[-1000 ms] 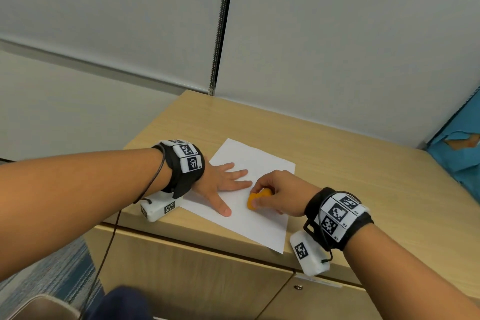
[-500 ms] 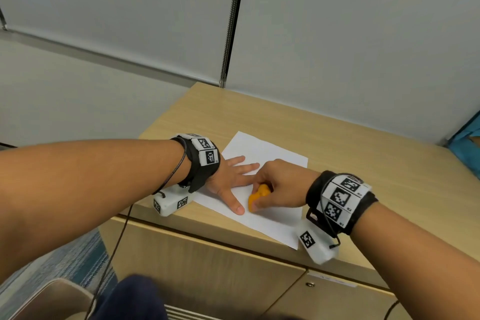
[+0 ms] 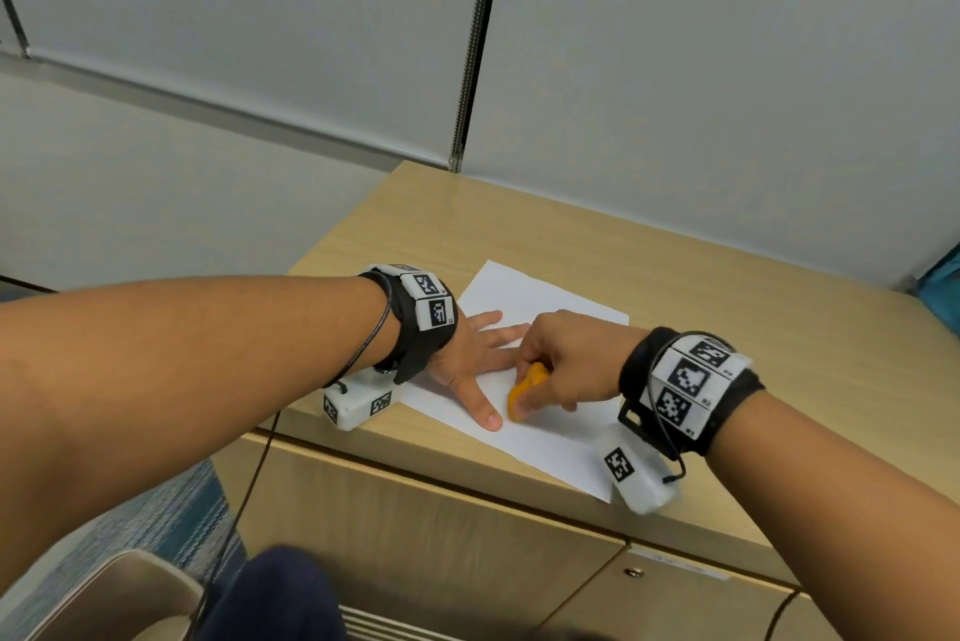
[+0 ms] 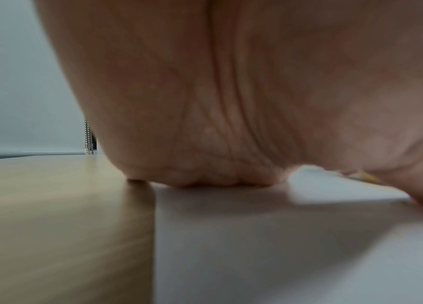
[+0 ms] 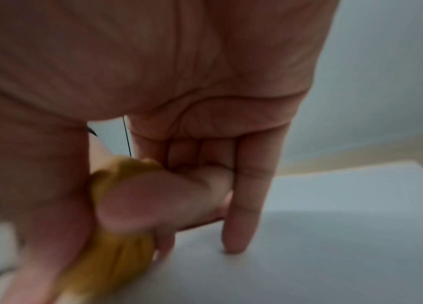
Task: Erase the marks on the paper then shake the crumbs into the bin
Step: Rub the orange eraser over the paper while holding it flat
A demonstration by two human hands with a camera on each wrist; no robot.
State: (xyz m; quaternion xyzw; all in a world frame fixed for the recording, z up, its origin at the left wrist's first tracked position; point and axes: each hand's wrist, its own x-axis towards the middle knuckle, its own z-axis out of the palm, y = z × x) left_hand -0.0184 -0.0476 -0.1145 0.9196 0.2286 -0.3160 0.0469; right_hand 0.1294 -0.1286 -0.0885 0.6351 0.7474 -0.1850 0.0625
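A white sheet of paper (image 3: 540, 437) lies on the wooden cabinet top (image 3: 675, 287). My left hand (image 3: 480, 354) lies flat on the sheet's left part, fingers spread, holding it down. My right hand (image 3: 561, 365) grips an orange eraser (image 3: 524, 391) and presses its tip onto the paper just right of the left thumb. In the right wrist view the eraser (image 5: 117, 236) sits between thumb and curled fingers, blurred, with the little finger touching the paper (image 5: 335, 246). The left wrist view shows the palm's heel on the paper (image 4: 283, 246). No marks are visible on the sheet.
A beige bin (image 3: 109, 599) stands on the floor at the lower left, beside the cabinet. Grey wall panels rise behind the cabinet. Something blue (image 3: 943, 287) sits at the far right edge. Cabinet doors (image 3: 441, 552) face me below the top.
The right hand has slid the eraser back and forth over a short stretch of paper near the left thumb. The head view has shifted left. The left hand stays flat.
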